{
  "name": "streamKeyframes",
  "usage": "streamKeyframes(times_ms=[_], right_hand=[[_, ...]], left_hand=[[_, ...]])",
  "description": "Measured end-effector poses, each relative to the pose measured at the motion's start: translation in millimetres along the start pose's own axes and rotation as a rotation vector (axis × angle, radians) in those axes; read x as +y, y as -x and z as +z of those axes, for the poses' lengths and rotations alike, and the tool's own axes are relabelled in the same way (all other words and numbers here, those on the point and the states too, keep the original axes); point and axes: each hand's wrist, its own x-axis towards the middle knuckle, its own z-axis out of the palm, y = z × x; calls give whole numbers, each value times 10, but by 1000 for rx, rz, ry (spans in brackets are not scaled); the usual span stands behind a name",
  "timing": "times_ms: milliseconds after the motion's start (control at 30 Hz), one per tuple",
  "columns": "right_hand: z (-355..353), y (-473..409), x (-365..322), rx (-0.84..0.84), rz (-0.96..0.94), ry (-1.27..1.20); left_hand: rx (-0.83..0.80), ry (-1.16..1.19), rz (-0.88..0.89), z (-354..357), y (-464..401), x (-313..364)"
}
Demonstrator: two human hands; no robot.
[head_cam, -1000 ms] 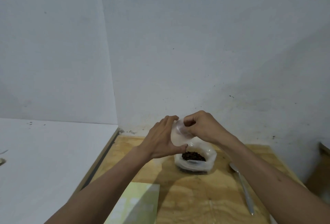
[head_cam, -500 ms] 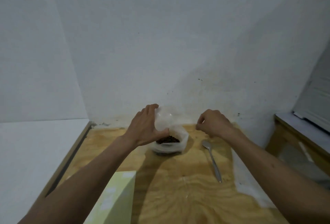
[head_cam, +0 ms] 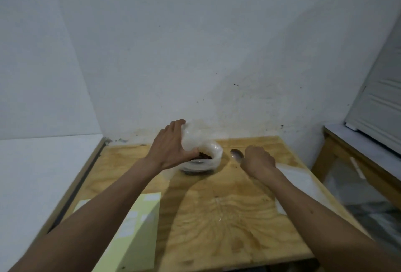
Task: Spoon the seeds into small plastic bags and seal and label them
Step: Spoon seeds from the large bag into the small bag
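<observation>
Dark brown seeds (head_cam: 203, 156) fill a clear bag-lined container (head_cam: 213, 161) near the back of the wooden table (head_cam: 227, 217). My left hand (head_cam: 171, 148) holds a small clear plastic bag (head_cam: 193, 136) upright just over the container's left rim. A metal spoon (head_cam: 236, 154) lies to the right of the container, only its bowl showing. My right hand (head_cam: 258, 161) is curled over the spoon's handle; whether the fingers grip it cannot be told.
A pale yellow-green label sheet (head_cam: 138, 232) lies at the table's near left. White plastic sheeting (head_cam: 299, 182) lies under my right forearm. A white surface (head_cam: 43, 176) adjoins on the left, a second table (head_cam: 360, 154) stands at the right, walls close behind.
My right hand let go of the small bag and came down to the right onto the spoon. My left hand kept the bag over the container. The camera turned right.
</observation>
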Motion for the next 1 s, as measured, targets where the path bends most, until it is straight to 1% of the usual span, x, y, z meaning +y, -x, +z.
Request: streamKeyframes(times_ms=[100,167,233,300,400,467,533,667,767,800,867,933,1000], right_hand=[[-154,-104,-34,125,-22,-103],[-315,-143,-87,194,-98,-211],[-487,-131,-172,230,-184,-328],[-640,-105,-297,200,-238,-450],[-812,-21,-461,62,-218,-592],[-859,35,-530,2,-232,-666],[-851,59,-569,-2,-233,-771],[-728,0,-539,24,-155,-911],[-609,-96,-501,-80,-129,-1105],[-571,-121,-489,-101,-133,-1133],[-500,-151,-460,-58,-163,-1066],[-448,-148,-434,48,-205,-896],[-378,-156,-429,152,-235,-794]], left_hand=[[6,-11,-38,-97,34,-67],[9,-10,-63,-160,61,-129],[20,0,-82,-208,90,-187],[35,11,-103,-245,117,-248],[46,18,-127,-267,158,-327],[49,23,-143,-271,191,-362],[60,31,-155,-272,221,-389],[56,48,-142,-273,262,-454],[28,62,-130,-227,266,-527],[23,66,-129,-207,263,-551],[10,74,-128,-173,256,-582],[-4,79,-123,-147,247,-594],[-23,82,-117,-125,237,-595]])
